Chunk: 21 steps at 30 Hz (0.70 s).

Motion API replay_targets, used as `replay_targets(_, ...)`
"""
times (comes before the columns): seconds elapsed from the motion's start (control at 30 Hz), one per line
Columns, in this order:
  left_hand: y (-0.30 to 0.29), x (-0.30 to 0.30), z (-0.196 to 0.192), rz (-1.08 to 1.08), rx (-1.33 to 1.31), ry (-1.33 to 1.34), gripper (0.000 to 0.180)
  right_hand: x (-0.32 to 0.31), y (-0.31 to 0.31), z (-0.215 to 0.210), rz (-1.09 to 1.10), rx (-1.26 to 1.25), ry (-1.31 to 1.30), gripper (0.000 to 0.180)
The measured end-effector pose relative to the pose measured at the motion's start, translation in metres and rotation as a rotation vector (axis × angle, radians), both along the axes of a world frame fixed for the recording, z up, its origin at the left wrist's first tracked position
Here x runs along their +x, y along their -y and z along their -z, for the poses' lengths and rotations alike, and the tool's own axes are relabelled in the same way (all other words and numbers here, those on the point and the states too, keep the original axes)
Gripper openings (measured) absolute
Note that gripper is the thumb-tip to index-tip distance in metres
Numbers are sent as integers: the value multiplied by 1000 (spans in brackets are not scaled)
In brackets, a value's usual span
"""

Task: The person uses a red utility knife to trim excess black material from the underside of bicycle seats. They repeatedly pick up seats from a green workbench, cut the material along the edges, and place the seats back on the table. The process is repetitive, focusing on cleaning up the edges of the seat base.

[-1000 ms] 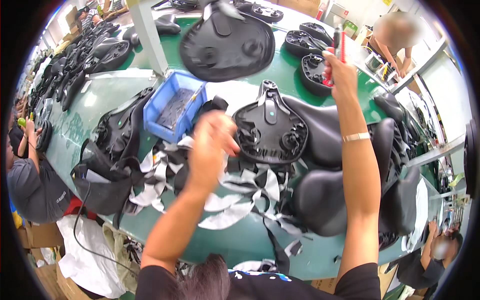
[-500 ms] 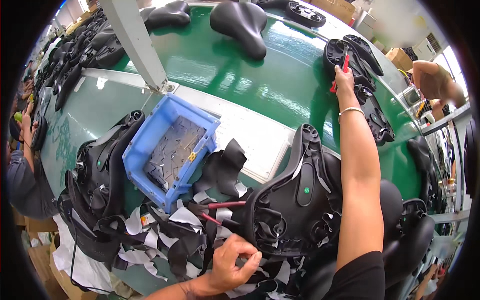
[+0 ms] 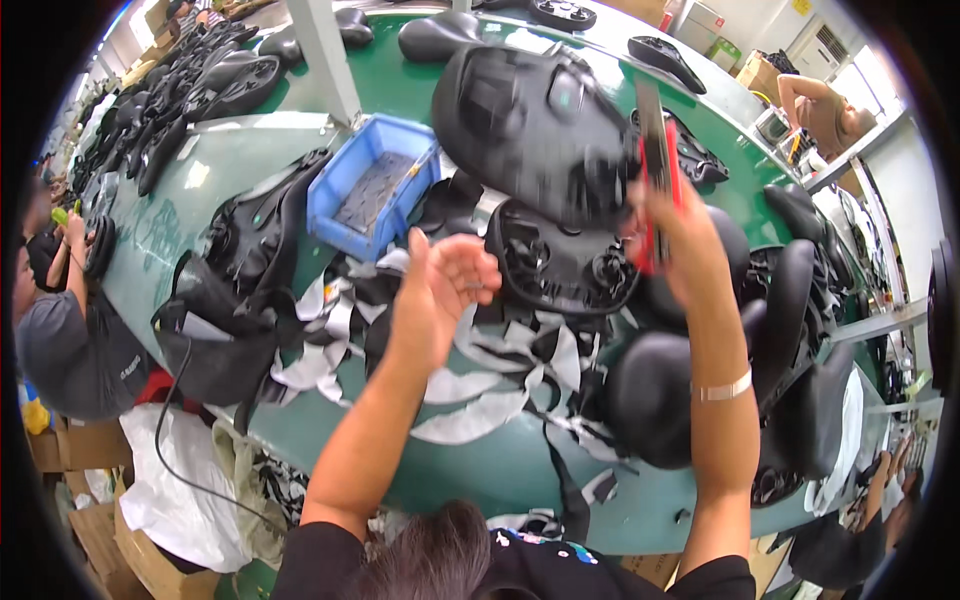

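Over the green table (image 3: 455,495) and to the right of the blue bin (image 3: 340,234), a motion-blurred black saddle (image 3: 525,135) shows its underside, overlapping a lying saddle (image 3: 565,262) likewise right of the bin. Farther right of the bin, the right hand (image 3: 685,235) is clamped on a red-handled tool (image 3: 672,155), though I cannot tell whether it also grips the blurred saddle. Nearer the person than the bin, the left hand (image 3: 447,280) is empty, its thumb apart from the fingers.

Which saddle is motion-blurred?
The upper-centre saddle, underside showing, just left of the red-handled tool in the right hand; the others look sharper.
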<state>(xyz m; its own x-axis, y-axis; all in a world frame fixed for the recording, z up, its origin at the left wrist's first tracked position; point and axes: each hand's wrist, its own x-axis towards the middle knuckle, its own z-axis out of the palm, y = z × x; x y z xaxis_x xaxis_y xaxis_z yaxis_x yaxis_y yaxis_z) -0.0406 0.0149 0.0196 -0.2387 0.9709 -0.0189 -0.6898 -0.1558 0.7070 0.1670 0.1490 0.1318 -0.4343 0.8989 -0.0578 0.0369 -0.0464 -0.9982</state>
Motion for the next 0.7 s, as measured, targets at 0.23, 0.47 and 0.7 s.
replay_targets(0.23,81,2,-27,259,-385,-49,45,81,163,74,-325,625,319,30)
replay_targets(0.47,79,9,-52,293,-396,-552,44,104,178,37,-468,916,791,45)
replay_targets(0.7,70,7,-54,364,-391,-600,43,117,194,57,-404,808,896,49)
